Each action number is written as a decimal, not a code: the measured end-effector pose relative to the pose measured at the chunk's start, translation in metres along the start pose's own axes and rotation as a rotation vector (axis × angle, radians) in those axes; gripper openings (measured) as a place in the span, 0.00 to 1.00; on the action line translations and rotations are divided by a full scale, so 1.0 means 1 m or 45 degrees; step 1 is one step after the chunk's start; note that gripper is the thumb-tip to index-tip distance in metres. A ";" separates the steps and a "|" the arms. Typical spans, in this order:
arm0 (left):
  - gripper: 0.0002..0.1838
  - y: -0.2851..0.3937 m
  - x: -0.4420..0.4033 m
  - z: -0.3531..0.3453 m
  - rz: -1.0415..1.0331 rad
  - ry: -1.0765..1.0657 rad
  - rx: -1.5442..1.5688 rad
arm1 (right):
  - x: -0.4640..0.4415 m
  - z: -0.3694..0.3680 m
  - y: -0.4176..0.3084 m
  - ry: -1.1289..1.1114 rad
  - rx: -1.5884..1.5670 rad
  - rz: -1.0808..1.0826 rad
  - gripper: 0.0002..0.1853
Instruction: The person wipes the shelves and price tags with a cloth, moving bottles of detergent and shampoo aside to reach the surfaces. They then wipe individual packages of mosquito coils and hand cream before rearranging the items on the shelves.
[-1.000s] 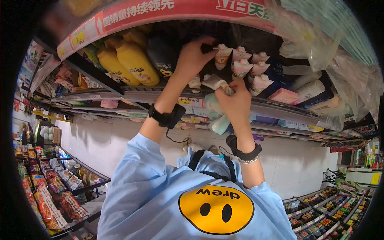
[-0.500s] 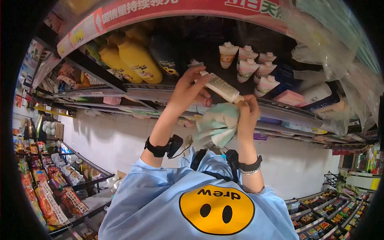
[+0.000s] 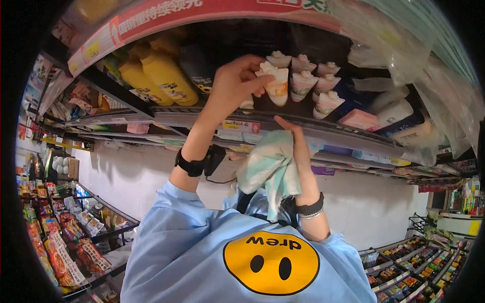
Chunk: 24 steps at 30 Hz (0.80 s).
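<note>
My left hand [image 3: 236,83] is closed on a white and orange tube [image 3: 277,87] with a scalloped top, near the shelf's front edge. Several similar pink and white tubes [image 3: 304,85] stand in rows just right of it. Under my left hand the lower end of another pale tube [image 3: 247,103] shows. Below the shelf edge is my right hand [image 3: 298,144], its fingers partly covered by the pale green and white cloth [image 3: 273,164] that it holds. The cloth hangs down in front of my chest.
Yellow bottles [image 3: 169,76] and a dark bottle [image 3: 198,70] stand left on the shelf. To the right are a pink box [image 3: 358,119], a white bottle [image 3: 396,113] and hanging clear plastic [image 3: 434,101]. A red label strip [image 3: 222,11] borders the shelf above.
The tube that both hands held slantwise has left my right hand. My left hand now holds a tube more upright among the others. My right hand has drawn back slightly with the cloth.
</note>
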<state>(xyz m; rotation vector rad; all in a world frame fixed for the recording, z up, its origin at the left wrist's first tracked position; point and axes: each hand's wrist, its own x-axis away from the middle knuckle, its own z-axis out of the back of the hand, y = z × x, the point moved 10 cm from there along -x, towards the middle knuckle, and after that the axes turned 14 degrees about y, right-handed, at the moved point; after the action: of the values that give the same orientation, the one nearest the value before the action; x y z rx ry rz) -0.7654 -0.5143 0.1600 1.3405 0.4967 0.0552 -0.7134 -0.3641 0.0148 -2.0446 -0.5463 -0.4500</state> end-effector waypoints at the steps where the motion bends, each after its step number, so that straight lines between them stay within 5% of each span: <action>1: 0.18 0.003 -0.004 -0.003 -0.072 0.001 -0.103 | -0.007 0.009 0.004 0.027 0.026 0.055 0.21; 13: 0.19 -0.022 -0.023 -0.024 -0.128 -0.065 -0.364 | -0.014 0.034 0.018 0.120 0.026 0.076 0.15; 18: 0.19 -0.027 -0.024 -0.027 -0.170 -0.063 -0.354 | -0.024 0.044 0.020 0.128 0.243 0.364 0.14; 21: 0.19 -0.026 -0.024 -0.027 -0.172 -0.066 -0.350 | -0.032 0.051 0.044 0.160 0.032 0.065 0.12; 24: 0.19 -0.028 -0.024 -0.027 -0.192 -0.056 -0.341 | -0.019 0.047 0.036 0.212 0.083 0.053 0.14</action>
<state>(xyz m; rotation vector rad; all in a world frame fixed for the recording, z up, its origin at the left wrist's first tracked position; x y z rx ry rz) -0.8037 -0.5043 0.1372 1.0375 0.5321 -0.0313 -0.7050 -0.3439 -0.0434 -1.9322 -0.4121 -0.5647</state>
